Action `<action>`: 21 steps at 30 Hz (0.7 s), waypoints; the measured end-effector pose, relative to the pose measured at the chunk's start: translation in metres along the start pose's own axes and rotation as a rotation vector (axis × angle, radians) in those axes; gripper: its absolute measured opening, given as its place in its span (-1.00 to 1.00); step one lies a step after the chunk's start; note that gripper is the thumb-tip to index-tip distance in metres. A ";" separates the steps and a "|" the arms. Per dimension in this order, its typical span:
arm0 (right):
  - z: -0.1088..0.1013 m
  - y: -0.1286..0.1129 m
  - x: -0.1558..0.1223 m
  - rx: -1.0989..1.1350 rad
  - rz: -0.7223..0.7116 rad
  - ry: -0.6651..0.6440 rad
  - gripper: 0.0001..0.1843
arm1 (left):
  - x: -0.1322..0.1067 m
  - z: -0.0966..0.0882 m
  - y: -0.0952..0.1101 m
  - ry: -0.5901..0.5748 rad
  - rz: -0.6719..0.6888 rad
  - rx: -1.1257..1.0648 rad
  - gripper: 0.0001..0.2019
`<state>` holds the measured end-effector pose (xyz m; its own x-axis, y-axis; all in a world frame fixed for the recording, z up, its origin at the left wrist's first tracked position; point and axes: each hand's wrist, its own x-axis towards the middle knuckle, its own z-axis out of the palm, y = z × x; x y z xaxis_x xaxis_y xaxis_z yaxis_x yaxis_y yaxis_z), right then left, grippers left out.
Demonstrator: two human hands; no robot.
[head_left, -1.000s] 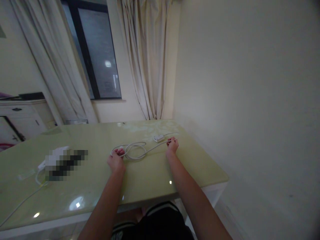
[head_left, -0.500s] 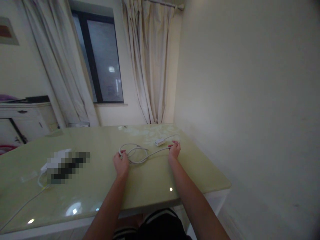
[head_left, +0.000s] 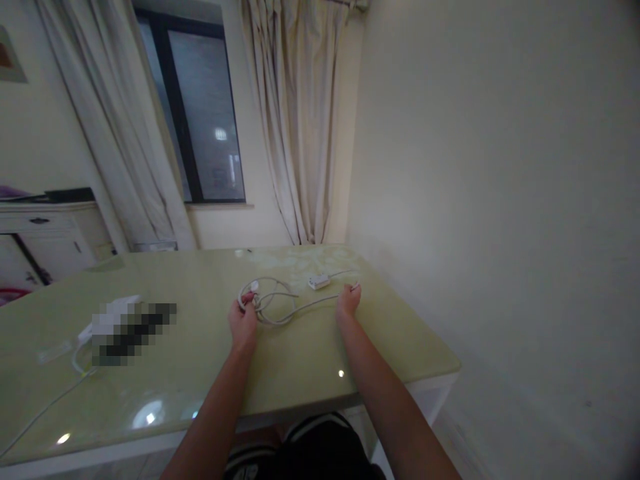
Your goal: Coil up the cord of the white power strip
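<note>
A pale grey cable point(head_left: 280, 323) lies in loose loops above the middle of the table. My left hand point(head_left: 243, 320) is closed on the left side of the coil, where a small whitish piece shows just above the fingers. From the loops one stretch of cable runs right to my right hand point(head_left: 349, 300), whose fingers are pinched around it. A white block-shaped adapter point(head_left: 319, 281) with a thin lead rests on the table behind, a little left of my right hand and not touched by either hand.
The glossy green table point(head_left: 200, 373) meets a bare wall on the right. At the left lies a white power strip point(head_left: 113, 313), partly blurred out, its cord point(head_left: 45, 410) trailing off the near left side. A white cabinet point(head_left: 55, 233) stands beyond.
My left hand has shifted its fingers on the coil, and a whitish piece now shows above them. The fingers of my right hand have turned on the cable. The view has shifted slightly.
</note>
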<state>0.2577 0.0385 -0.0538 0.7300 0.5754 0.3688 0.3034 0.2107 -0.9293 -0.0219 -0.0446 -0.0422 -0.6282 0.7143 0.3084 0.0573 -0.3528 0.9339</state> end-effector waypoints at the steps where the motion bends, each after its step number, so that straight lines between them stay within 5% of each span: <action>1: -0.001 -0.001 0.002 -0.021 0.035 0.041 -0.59 | -0.002 0.001 0.003 -0.012 -0.005 -0.053 -0.74; 8: -0.015 -0.021 -0.002 -0.131 0.172 0.178 -0.31 | -0.012 0.005 0.020 -0.052 -0.025 -0.232 -0.77; 12: -0.019 -0.035 -0.014 -0.195 -0.024 0.133 -0.30 | -0.012 0.005 0.022 -0.039 0.004 -0.171 -0.79; 16: -0.017 -0.050 -0.032 -0.073 -0.408 -0.150 -0.49 | -0.016 0.005 0.029 -0.059 0.035 -0.143 -0.84; 21: -0.018 -0.080 -0.074 0.126 -0.652 -0.536 -0.62 | -0.028 0.006 0.042 -0.215 0.048 -0.210 -0.86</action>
<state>0.1902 -0.0351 -0.0068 0.0350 0.5981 0.8007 0.4688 0.6978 -0.5417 0.0030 -0.0756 -0.0102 -0.4491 0.7975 0.4029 -0.0929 -0.4902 0.8667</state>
